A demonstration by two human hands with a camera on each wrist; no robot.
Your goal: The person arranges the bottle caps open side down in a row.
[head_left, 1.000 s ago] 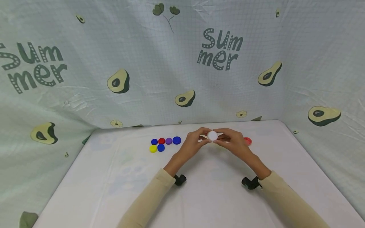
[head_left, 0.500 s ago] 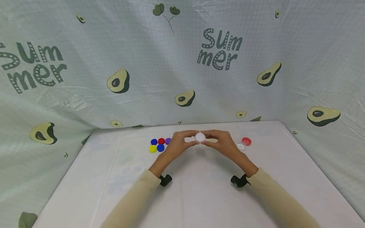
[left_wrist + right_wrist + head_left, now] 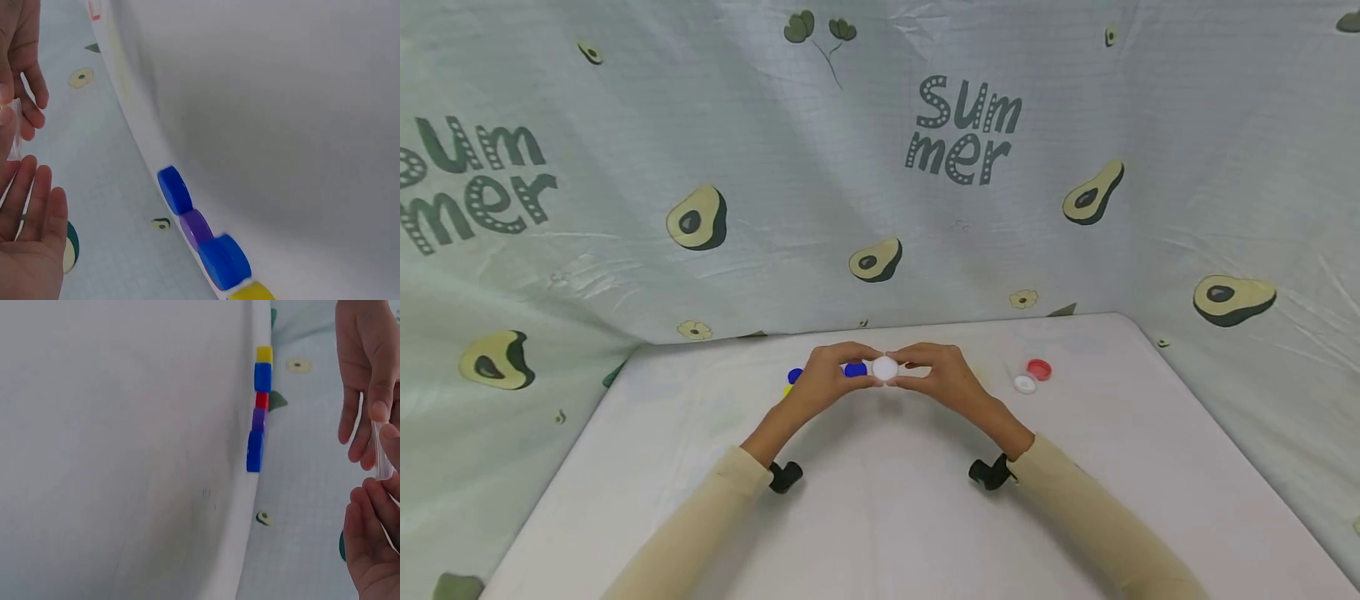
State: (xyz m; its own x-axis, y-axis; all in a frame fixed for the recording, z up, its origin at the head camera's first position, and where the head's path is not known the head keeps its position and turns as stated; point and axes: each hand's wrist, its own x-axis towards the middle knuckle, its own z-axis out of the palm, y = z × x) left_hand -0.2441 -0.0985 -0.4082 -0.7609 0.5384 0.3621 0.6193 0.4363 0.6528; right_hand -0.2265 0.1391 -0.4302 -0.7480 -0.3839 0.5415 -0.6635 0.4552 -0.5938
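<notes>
My left hand (image 3: 823, 379) and my right hand (image 3: 942, 375) meet at mid-table in the head view. Between their thumbs and fingertips they pinch a small round white cap (image 3: 885, 368) from opposite sides. Both wrist views show the cap edge-on, as a pale translucent rim (image 3: 380, 456), held up off the table. Behind my left hand sits a blue cap (image 3: 855, 369), seen through the gap between thumb and fingers. Another blue cap (image 3: 795, 376) and a yellow cap (image 3: 787, 389) peek out to its left.
The left wrist view also has a purple cap (image 3: 196, 229) among the blue and yellow ones. A red cap (image 3: 262, 400) shows in the right wrist view. To the right lie a red ring-like lid (image 3: 1039, 369) and a white lid (image 3: 1025, 383). A printed curtain (image 3: 775, 275) borders the white table (image 3: 880, 517).
Both hands have moved left together with the white cap between them, toward the coloured caps, hiding several of them. The white lid on the right has come into view from behind the right hand.
</notes>
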